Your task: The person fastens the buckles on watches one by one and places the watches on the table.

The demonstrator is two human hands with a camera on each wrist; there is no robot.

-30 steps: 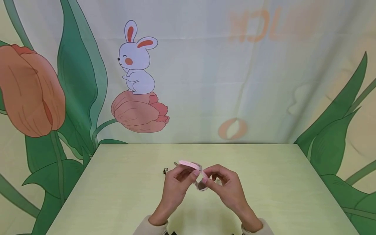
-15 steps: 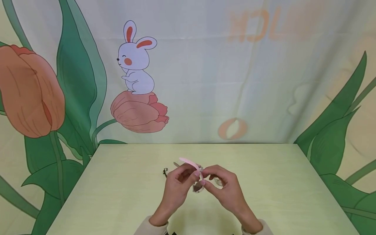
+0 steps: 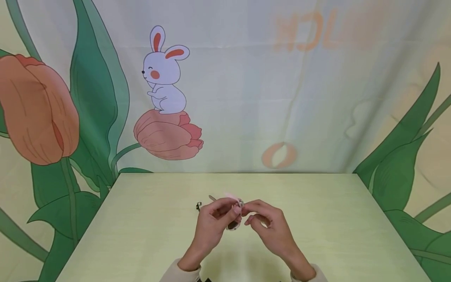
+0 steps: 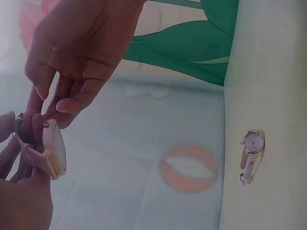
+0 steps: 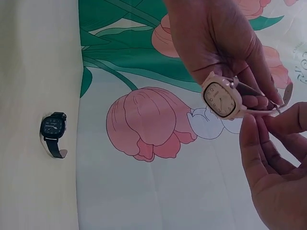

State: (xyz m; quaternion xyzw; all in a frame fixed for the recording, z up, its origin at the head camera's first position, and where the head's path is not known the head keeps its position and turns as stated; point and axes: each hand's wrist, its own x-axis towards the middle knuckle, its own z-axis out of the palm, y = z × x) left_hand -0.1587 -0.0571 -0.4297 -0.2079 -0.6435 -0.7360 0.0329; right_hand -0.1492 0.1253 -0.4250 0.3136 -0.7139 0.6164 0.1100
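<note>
My left hand [image 3: 213, 223] pinches the strap of a pink wristwatch [image 3: 232, 225] between thumb and fingers, above the table. In the right wrist view the watch [image 5: 222, 99] shows a rounded-square dial, and its strap [image 5: 259, 112] runs to a metal buckle among the fingers. My right hand [image 3: 273, 223] reaches in from the other side, its index finger touching the strap near the buckle. In the left wrist view the right thumb [image 4: 72, 105] stands apart from the watch. How the strap ends meet is partly hidden by fingers.
A black square-dial wristwatch [image 5: 53, 127] lies on the table [image 3: 148, 235] beyond my left hand. A white-strapped wristwatch with a round dial [image 4: 253, 143] lies on the right, mostly behind my right hand in the head view. A printed curtain [image 3: 229, 98] hangs at the back.
The watch has turned and dropped slightly between my hands, its strap end drawing inward. My right thumb has come off the strap, leaving the index finger there. My left hand keeps its pinch.
</note>
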